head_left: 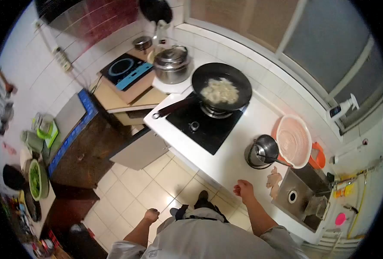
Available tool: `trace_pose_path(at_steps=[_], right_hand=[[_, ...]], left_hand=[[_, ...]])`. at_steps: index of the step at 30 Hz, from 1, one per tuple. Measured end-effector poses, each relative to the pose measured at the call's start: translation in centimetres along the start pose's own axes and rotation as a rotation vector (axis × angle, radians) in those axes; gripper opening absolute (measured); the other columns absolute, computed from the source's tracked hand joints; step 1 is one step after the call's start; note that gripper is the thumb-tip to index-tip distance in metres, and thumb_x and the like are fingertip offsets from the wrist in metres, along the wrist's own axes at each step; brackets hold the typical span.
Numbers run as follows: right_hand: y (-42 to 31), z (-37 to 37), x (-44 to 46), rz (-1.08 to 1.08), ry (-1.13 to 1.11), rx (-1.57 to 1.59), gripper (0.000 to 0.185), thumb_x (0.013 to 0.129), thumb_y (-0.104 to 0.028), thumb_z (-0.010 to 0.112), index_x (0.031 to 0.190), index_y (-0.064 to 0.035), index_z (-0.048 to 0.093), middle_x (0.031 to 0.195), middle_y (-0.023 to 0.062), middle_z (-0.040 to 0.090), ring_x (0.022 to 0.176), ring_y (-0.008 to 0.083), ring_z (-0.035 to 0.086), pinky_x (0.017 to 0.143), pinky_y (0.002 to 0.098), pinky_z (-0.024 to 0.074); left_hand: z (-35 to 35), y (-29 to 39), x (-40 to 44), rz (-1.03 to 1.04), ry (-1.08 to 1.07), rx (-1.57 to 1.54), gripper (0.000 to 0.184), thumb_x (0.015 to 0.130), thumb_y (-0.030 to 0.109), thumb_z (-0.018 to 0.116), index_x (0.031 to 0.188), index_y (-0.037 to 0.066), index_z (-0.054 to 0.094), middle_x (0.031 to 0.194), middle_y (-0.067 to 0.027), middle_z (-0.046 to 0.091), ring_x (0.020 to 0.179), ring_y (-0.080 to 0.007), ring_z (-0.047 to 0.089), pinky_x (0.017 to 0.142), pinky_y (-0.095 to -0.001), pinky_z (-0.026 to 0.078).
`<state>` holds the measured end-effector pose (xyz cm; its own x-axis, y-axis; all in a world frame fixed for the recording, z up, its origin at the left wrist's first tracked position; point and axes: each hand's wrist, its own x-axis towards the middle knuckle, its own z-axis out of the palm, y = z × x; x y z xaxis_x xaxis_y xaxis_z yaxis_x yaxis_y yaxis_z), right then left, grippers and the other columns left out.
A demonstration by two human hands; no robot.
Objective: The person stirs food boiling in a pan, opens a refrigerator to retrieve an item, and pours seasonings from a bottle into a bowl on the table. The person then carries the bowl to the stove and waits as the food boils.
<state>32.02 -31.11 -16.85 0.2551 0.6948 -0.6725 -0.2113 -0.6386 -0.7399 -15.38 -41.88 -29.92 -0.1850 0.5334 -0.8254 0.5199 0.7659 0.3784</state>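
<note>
Dumplings are held in the wok; by the counter, nothing is gripped by the loosely curled left hand or right hand.

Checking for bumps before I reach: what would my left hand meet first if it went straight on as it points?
Probably the front edge of the white counter, though how high your left hand is against that edge is unclear.

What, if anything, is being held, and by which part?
Nothing, as far as shows: the left hand and right hand look empty, and neither touches the pan.
</note>
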Motion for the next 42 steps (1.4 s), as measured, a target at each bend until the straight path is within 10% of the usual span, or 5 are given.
trace_pose_path(at_steps=[3,4,9,23,42], right_hand=[[0.8,3.9,-0.9,-0.073,-0.118,-0.226,0.032,0.092,-0.025,0.055,0.109,0.0016,0.055,0.083,0.0115,0.060,0.065,0.0170,0.057,0.054,0.0293,0.0475],[1.1,5.4,-1.2,-0.068,-0.169,-0.291,0.031,0.092,-0.025,0.055,0.109,0.0015,0.056,0.083,0.0112,0.060,0.065,0.0168,0.057,0.055,0.0292,0.0471],[2.8,14.2,-2.2,-0.107,-0.446,-0.581,0.031,0.092,-0.025,0.054,0.107,0.0024,0.056,0.080,0.0093,0.059,0.065,0.0166,0.056,0.057,0.0288,0.0454],[9.8,44.9,-0.1,-0.068,-1.157,-1.137,0.016,0.091,-0.009,0.050,0.099,0.0021,0.056,0.077,0.0139,0.061,0.056,0.0175,0.058,0.047,0.0273,0.0465],[31.1,62.9,-24.0,-0.134,-1.601,-1.599,0.011,0.090,-0.006,0.051,0.096,0.0015,0.056,0.075,0.0117,0.062,0.057,0.0178,0.059,0.049,0.0291,0.0489]], left_hand=[[1.0,-7.5,4.5,0.363,0.004,0.367,0.046,0.079,0.026,0.057,0.112,-0.005,0.060,0.110,-0.0224,0.063,0.102,-0.0309,0.061,0.089,-0.0355,0.048],[0.9,-6.8,2.6,0.103,0.000,-0.026,0.046,0.081,0.029,0.055,0.113,-0.004,0.060,0.116,-0.0223,0.060,0.110,-0.0337,0.056,0.096,-0.0355,0.044],[1.3,-12.6,0.6,0.329,0.142,0.209,0.045,0.083,0.033,0.052,0.109,-0.001,0.063,0.116,-0.0217,0.059,0.111,-0.0355,0.054,0.097,-0.0374,0.042],[8.6,-25.0,-12.3,-0.429,0.442,-0.485,0.039,0.076,0.028,0.047,0.091,-0.001,0.068,0.105,-0.0235,0.062,0.102,-0.0367,0.058,0.089,-0.0422,0.046],[11.7,-38.6,-20.7,-0.670,0.631,-1.023,0.037,0.080,0.029,0.054,0.105,0.003,0.065,0.111,-0.0206,0.061,0.104,-0.0341,0.058,0.090,-0.0407,0.046]])
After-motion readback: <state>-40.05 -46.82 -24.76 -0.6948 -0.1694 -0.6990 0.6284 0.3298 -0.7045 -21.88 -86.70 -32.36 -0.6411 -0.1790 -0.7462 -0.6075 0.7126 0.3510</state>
